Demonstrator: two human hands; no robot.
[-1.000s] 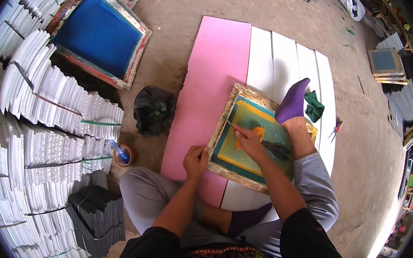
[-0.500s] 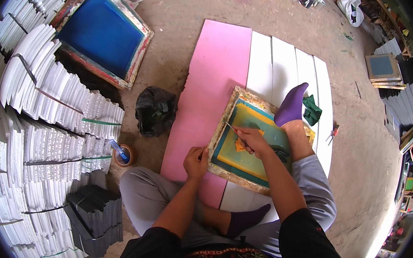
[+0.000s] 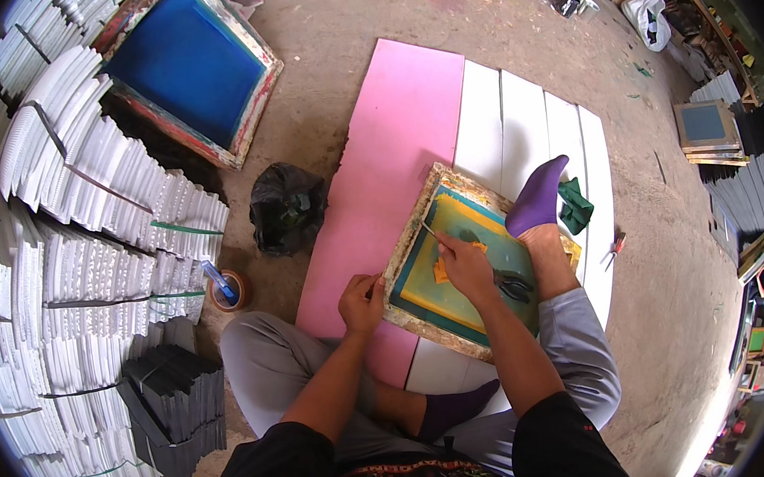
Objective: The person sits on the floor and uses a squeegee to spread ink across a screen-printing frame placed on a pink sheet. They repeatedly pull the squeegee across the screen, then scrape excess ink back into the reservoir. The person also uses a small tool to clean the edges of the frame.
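A screen-printing frame (image 3: 436,335) with a worn wooden border, green and yellow mesh and a blue-green margin lies tilted in front of me. At its near-left corner my left hand (image 3: 362,304) is closed, its fingers against the wooden edge. My right hand (image 3: 466,269) is closed over the mesh around a screwdriver-like tool, whose thin shaft (image 3: 428,228) points at the far-left side; its handle is mostly covered. Beneath that hand is a yellow cloth (image 3: 441,271). Black-handled pliers (image 3: 515,287) rest on the mesh beside my wrist. My foot in a purple sock (image 3: 537,198) sits over the frame's right side.
Pink and white boards (image 3: 391,129) lie under the frame. A green cloth (image 3: 576,206) and a red-handled tool (image 3: 616,247) are to the right. On the left are a black plastic bag (image 3: 286,206), a tape roll (image 3: 239,287), white stacked sheets (image 3: 87,291) and a blue screen (image 3: 190,64).
My right hand has shifted slightly right and down, and the tool's tip has moved a little right. The pliers are now more exposed. My left hand stays at the corner.
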